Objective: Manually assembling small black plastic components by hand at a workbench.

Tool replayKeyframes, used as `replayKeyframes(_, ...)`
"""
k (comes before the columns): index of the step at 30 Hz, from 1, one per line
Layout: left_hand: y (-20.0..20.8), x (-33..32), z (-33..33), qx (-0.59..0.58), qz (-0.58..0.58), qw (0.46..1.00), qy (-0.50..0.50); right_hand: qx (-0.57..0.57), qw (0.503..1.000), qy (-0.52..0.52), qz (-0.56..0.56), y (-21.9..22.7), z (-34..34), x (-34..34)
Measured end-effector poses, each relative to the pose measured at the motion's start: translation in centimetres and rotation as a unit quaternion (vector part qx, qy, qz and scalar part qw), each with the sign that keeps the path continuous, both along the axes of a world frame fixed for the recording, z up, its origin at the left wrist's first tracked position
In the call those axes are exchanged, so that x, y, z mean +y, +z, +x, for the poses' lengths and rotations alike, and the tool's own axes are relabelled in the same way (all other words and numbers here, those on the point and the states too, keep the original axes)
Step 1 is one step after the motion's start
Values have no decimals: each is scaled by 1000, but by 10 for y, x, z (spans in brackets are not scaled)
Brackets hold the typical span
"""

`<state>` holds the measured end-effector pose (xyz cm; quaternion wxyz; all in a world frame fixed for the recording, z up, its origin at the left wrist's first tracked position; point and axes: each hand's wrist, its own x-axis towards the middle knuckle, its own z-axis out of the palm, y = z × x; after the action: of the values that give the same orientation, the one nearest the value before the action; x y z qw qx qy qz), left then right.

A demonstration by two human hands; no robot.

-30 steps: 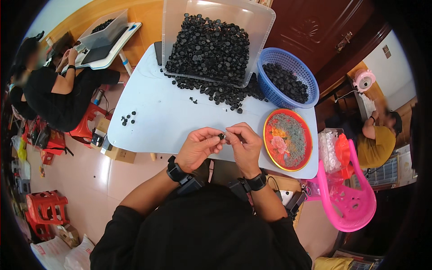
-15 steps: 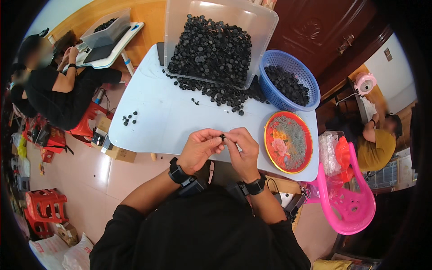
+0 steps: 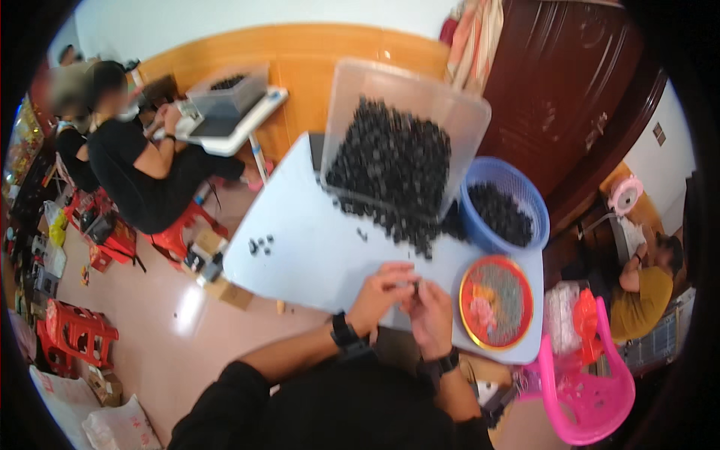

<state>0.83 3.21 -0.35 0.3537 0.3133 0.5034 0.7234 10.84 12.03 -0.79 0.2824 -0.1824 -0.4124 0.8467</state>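
Over the front edge of the pale blue table (image 3: 289, 259), my left hand (image 3: 381, 294) and my right hand (image 3: 432, 319) meet at the fingertips. Pinched between them is a small black piece (image 3: 416, 286), mostly covered by fingers and blurred. Beyond my hands a clear plastic bin (image 3: 469, 142) lies tipped toward me, with many small black round parts (image 3: 394, 154) in it and spilling onto the table. To the right of my right hand sits a round red tray (image 3: 466, 315) with a gold rim, holding a heap of small grey metal bits (image 3: 511, 300).
A blue mesh basket (image 3: 540, 199) of black parts stands behind the tray. Several loose black parts (image 3: 261, 244) lie at the table's left. A pink plastic chair (image 3: 592, 401) stands at the right. Co-workers sit at the left (image 3: 139, 161) and right (image 3: 643, 292).
My view has tilted up and swung left, so the scene sits lower and further right. My left fingers have straightened somewhat; both hands stay together at the small black piece.
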Motion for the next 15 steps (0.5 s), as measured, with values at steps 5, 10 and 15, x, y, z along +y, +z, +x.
replayKeyframes(5, -33, 13, -1, 333, 12, 937, 107, 9, 994, 30, -106, 2, 6, 4)
replayKeyframes(10, -30, 14, 1, 345, 18, 933, 100, 32, 993, 61, -97, 16, 12, 2)
replayKeyframes(15, -7, 11, 11, 246, 4, 967, 63, -6, 995, 31, -99, 10, 22, 3)
